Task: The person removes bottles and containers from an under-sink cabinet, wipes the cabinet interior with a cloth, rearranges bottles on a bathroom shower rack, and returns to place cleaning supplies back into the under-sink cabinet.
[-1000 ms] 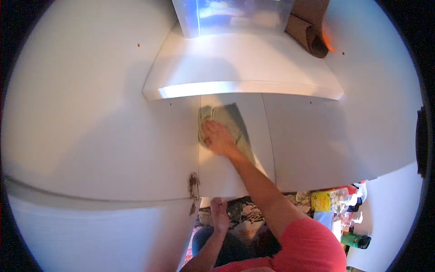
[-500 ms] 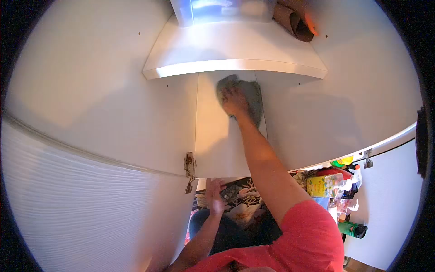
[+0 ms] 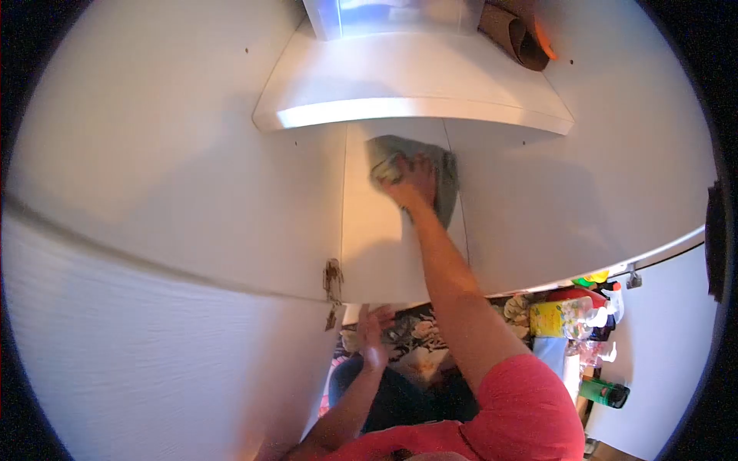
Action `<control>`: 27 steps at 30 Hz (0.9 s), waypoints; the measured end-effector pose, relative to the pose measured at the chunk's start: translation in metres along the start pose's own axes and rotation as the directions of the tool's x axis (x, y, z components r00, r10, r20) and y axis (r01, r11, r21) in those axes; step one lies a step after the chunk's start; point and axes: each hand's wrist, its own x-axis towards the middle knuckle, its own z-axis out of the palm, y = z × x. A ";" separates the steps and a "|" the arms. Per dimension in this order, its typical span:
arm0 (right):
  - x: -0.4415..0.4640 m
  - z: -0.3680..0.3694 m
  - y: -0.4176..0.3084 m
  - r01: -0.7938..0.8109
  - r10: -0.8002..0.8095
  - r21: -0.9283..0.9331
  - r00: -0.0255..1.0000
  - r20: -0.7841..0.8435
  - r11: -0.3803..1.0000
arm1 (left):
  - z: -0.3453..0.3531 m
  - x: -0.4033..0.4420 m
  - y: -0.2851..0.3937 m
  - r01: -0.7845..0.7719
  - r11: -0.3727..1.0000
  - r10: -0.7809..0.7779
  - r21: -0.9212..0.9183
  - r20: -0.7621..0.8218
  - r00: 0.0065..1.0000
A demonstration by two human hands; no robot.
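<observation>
My right hand (image 3: 413, 184) reaches into the white cabinet and presses a grey-green cloth (image 3: 442, 165) on the surface below the shelf. The cloth is bunched around the fingers and spreads out past them toward the right. Lower down, my left hand (image 3: 374, 335) is beside the cabinet's front edge, near the hinge (image 3: 332, 280). Its fingers are stretched out and it holds nothing; whether it touches the edge I cannot tell.
A curved white shelf (image 3: 415, 77) overhangs the cloth, with a clear plastic bin (image 3: 400, 19) and a dark brown roll (image 3: 515, 38) on it. The white door (image 3: 138, 353) stands at left. Several bottles, including a green one (image 3: 603, 392), are at lower right.
My right hand and the cloth have shifted slightly down and right, and the cloth is folded differently. My left hand stays near the cabinet edge. The whole view has moved a little.
</observation>
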 end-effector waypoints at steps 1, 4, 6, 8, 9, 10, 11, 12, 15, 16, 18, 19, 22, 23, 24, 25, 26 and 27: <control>0.021 -0.003 0.006 -0.036 0.035 -0.037 0.999 -0.022 0.999 | 0.005 -0.002 0.009 0.008 1.000 -0.008 -0.011 -0.004 1.000; 0.094 0.027 0.047 -0.065 0.065 0.003 0.995 -0.072 0.998 | 0.003 -0.001 0.007 0.058 0.998 -0.058 -0.024 -0.025 0.998; 0.120 0.044 0.048 0.029 -0.014 0.033 0.924 -0.383 0.999 | 0.007 -0.004 0.007 0.018 0.998 -0.021 -0.067 -0.034 0.999; 0.140 0.052 0.045 0.080 -0.057 0.035 0.899 -0.435 0.996 | 0.008 -0.007 0.007 0.017 0.997 -0.021 -0.079 -0.050 0.999; 0.147 0.053 0.041 0.089 -0.067 0.033 0.907 -0.416 0.995 | 0.010 -0.007 0.008 0.035 0.997 -0.040 -0.072 -0.063 0.997; 0.155 0.054 0.036 0.099 -0.083 0.027 0.930 -0.358 0.995 | 0.011 -0.006 0.010 0.052 0.996 -0.057 -0.068 -0.076 0.995; 0.163 0.054 0.032 0.112 -0.102 0.016 0.949 -0.298 0.994 | 0.012 -0.004 0.012 0.060 0.995 -0.065 -0.074 -0.068 0.996; 0.166 0.052 0.026 0.131 -0.126 0.005 0.963 -0.238 0.991 | 0.014 -0.005 0.015 0.060 0.996 -0.064 -0.059 -0.060 0.996; 0.169 0.045 0.001 0.231 -0.231 -0.008 0.967 -0.105 0.973 | 0.018 -0.006 0.019 0.065 0.997 -0.066 -0.040 -0.031 0.997; 0.165 0.042 -0.012 0.276 -0.276 -0.007 0.958 -0.072 0.961 | 0.019 -0.007 0.020 0.072 0.996 -0.074 -0.050 -0.028 0.997; 0.156 0.042 -0.032 0.365 -0.366 -0.009 0.931 -0.014 0.931 | 0.019 -0.007 0.018 0.055 0.997 -0.056 -0.062 -0.015 0.998; 0.152 0.046 -0.039 0.404 -0.404 -0.009 0.915 0.010 0.915 | 0.019 -0.006 0.017 0.031 0.998 -0.031 -0.062 -0.004 1.000; 0.124 0.051 -0.055 0.501 -0.499 -0.014 0.863 0.082 0.865 | 0.017 -0.006 0.014 0.035 0.998 -0.035 -0.059 0.006 0.999; 0.110 0.051 -0.056 0.532 -0.527 -0.017 0.843 0.104 0.847 | 0.018 -0.004 0.014 0.047 0.997 -0.047 -0.062 0.003 0.999; 0.092 0.050 -0.056 0.556 -0.550 -0.018 0.825 0.126 0.831 | 0.020 -0.003 0.014 0.031 0.997 -0.032 -0.076 -0.007 0.999; 0.073 0.065 -0.049 0.581 -0.577 -0.041 0.813 0.076 0.813 | 0.022 -0.002 0.016 0.020 0.996 -0.021 -0.087 -0.014 1.000; 0.040 0.024 -0.051 0.573 -0.568 0.051 0.789 0.233 0.818 | 0.025 -0.001 0.016 0.011 0.995 -0.013 -0.099 -0.021 1.000; 0.014 0.026 -0.047 0.595 -0.588 0.042 0.777 0.227 0.803 | 0.022 -0.003 0.017 0.018 0.997 -0.019 -0.081 -0.010 1.000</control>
